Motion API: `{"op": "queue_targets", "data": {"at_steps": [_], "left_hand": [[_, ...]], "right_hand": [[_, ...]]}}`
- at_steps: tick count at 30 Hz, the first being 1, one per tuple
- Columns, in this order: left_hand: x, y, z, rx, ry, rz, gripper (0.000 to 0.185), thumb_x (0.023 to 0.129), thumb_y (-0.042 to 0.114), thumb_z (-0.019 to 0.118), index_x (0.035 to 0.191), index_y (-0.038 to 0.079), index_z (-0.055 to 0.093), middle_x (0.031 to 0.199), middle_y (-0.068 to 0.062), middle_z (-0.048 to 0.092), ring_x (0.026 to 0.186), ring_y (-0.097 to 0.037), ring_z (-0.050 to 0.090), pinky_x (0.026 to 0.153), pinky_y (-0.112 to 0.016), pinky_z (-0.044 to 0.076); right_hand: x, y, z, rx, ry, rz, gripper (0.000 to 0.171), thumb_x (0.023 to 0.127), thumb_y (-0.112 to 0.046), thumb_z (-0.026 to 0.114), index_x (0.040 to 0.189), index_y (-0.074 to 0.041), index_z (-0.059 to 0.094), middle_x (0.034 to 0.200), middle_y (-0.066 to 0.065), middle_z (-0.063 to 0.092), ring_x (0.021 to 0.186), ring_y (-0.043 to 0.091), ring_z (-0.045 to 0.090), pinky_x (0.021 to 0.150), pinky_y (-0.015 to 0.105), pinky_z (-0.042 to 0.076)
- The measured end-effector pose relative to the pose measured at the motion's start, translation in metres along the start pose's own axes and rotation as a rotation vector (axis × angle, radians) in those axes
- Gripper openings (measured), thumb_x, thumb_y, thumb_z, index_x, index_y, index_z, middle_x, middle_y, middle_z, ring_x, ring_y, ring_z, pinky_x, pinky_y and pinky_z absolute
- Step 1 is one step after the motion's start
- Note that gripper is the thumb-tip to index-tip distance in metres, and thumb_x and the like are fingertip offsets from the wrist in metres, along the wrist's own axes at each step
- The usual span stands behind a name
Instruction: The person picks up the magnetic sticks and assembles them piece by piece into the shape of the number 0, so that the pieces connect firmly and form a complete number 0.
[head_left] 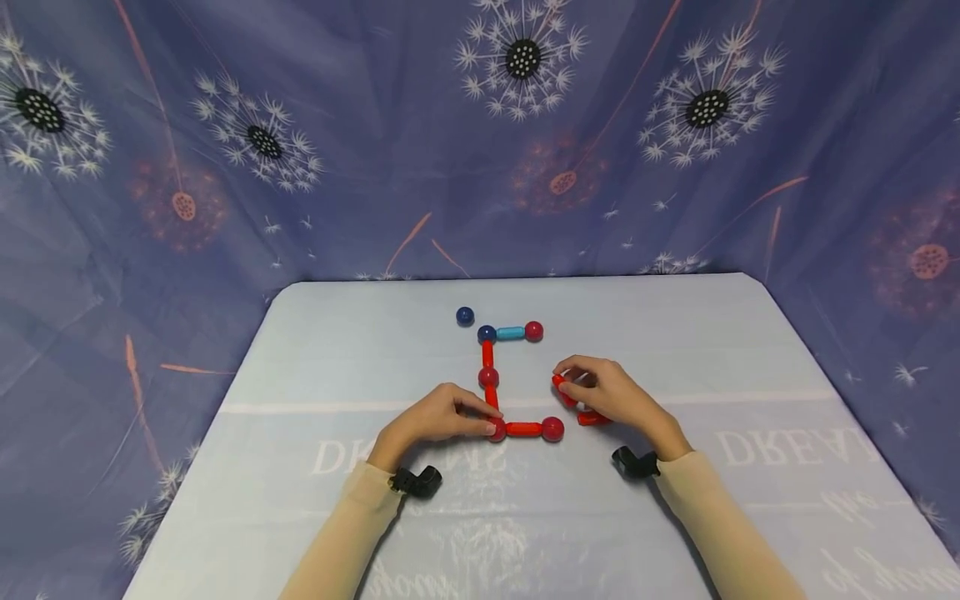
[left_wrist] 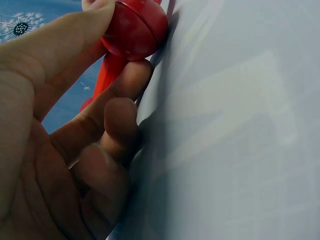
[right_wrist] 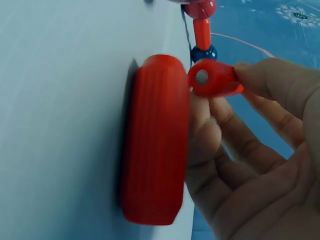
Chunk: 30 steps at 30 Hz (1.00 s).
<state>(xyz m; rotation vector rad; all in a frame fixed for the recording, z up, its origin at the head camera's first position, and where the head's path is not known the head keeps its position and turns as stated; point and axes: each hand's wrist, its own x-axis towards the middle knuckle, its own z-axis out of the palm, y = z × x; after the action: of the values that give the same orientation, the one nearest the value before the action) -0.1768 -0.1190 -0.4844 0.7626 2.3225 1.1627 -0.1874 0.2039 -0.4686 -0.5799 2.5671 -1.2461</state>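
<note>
My left hand pinches a red ball between thumb and fingers, at the near-left corner of a chain of rods and balls on the table. From that corner a red rod runs right to another red ball. Red rods lead away through a middle red ball to a dark blue ball, where a light blue rod joins a far red ball. In my right hand, thumb and fingers pinch a red magnetic rod. A second red rod lies on the table beside that hand.
Beyond the chain, a loose dark blue ball sits on the white table cover. A dark blue dandelion-print cloth hangs behind the table's far edge and along its sides.
</note>
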Motion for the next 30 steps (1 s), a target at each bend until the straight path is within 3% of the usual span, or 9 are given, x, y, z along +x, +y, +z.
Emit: {"op": "queue_targets", "data": {"at_steps": [10, 15, 20, 24, 30], "left_hand": [[0.000, -0.001, -0.003, -0.015, -0.012, 0.032, 0.024, 0.081, 0.039, 0.076, 0.105, 0.033, 0.075, 0.096, 0.017, 0.071, 0.080, -0.010, 0.057, 0.068, -0.024, 0.047], [0.001, -0.002, -0.002, -0.015, -0.030, 0.033, 0.024, 0.082, 0.038, 0.075, 0.106, 0.034, 0.074, 0.095, 0.016, 0.070, 0.071, -0.009, 0.053, 0.063, -0.023, 0.045], [0.000, -0.001, -0.004, -0.031, -0.042, 0.000, 0.021, 0.083, 0.037, 0.075, 0.104, 0.034, 0.073, 0.079, 0.004, 0.067, 0.057, -0.008, 0.048, 0.056, -0.023, 0.041], [0.001, 0.000, -0.004, -0.045, -0.058, -0.014, 0.021, 0.083, 0.036, 0.074, 0.104, 0.034, 0.072, 0.072, -0.004, 0.063, 0.055, -0.008, 0.047, 0.055, -0.022, 0.040], [0.000, -0.001, -0.005, -0.040, -0.051, -0.031, 0.020, 0.083, 0.038, 0.074, 0.102, 0.036, 0.072, 0.073, -0.002, 0.062, 0.055, -0.009, 0.047, 0.055, -0.023, 0.040]], "right_hand": [[0.001, 0.005, 0.001, 0.103, 0.025, -0.005, 0.022, 0.091, -0.029, 0.067, 0.112, -0.022, 0.064, 0.106, 0.004, 0.067, 0.085, 0.018, 0.067, 0.069, 0.034, 0.056], [0.001, 0.001, 0.000, 0.136, 0.025, -0.020, 0.024, 0.092, -0.022, 0.066, 0.115, -0.016, 0.064, 0.109, 0.009, 0.066, 0.086, 0.025, 0.068, 0.069, 0.042, 0.057], [0.003, -0.002, 0.000, 0.161, 0.031, -0.028, 0.022, 0.092, -0.020, 0.066, 0.114, -0.017, 0.064, 0.109, 0.007, 0.066, 0.089, 0.024, 0.068, 0.071, 0.042, 0.057], [0.003, -0.001, 0.002, 0.189, 0.029, -0.018, 0.021, 0.092, -0.023, 0.067, 0.111, -0.017, 0.063, 0.107, 0.006, 0.066, 0.087, 0.022, 0.068, 0.071, 0.038, 0.058], [0.007, -0.003, 0.009, 0.257, 0.002, 0.020, 0.022, 0.093, -0.016, 0.065, 0.113, -0.009, 0.060, 0.106, 0.015, 0.064, 0.080, 0.035, 0.069, 0.071, 0.043, 0.057]]}}
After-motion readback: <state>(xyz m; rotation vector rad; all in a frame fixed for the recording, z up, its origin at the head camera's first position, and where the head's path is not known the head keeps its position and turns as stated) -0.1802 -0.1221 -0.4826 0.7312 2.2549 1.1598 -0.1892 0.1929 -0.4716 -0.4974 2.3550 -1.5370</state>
